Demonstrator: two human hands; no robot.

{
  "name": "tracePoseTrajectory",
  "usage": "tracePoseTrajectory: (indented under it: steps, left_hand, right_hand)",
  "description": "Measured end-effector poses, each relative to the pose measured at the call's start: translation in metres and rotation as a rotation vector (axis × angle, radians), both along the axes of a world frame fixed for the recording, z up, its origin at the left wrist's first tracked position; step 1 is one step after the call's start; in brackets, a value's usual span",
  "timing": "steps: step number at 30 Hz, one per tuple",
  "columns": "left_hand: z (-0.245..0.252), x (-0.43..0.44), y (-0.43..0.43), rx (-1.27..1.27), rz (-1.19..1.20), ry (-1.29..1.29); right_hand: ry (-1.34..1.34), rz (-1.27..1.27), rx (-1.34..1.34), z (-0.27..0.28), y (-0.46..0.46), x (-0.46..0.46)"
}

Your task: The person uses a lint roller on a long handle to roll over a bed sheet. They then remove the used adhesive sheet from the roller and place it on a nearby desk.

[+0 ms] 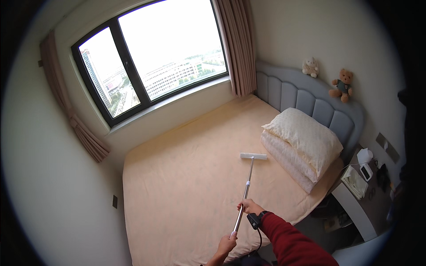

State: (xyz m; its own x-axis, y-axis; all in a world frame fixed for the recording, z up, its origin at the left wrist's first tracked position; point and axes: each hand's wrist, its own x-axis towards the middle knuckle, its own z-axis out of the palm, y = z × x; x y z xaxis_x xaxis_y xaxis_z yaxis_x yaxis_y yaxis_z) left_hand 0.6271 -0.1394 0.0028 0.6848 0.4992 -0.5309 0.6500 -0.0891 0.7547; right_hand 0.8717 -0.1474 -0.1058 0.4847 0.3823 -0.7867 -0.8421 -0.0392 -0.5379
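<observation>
Both hands are closed around the metal pole of a long-handled lint roller. My left hand grips the lower end of the handle. Farther up the pole is my right hand, with a black device strapped at its wrist and a cable hanging from it. The white roller head lies on the peach fitted sheet of the bed, a little left of the pillow stack. A patterned pillow rests on folded pale bedding by the headboard.
A grey padded headboard stands against the wall, with a brown teddy bear and a white plush toy above it. At the right, a bedside table holds a folded cloth and a small clock. A window sill borders the far side.
</observation>
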Motion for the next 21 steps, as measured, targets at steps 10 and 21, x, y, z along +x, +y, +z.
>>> tracePoseTrajectory:
  steps: [10, 21]
  left_hand:
    - [-0.069, -0.075, -0.014, -0.223, 0.01, -0.134]
    - [0.079, -0.339, -0.065, -0.277, 0.48, 0.2]
  right_hand:
    - [-0.368, 0.568, -0.425, -0.034, -0.011, -0.019]
    - [0.268, 1.189, -0.15, -0.041, -0.054, -0.249]
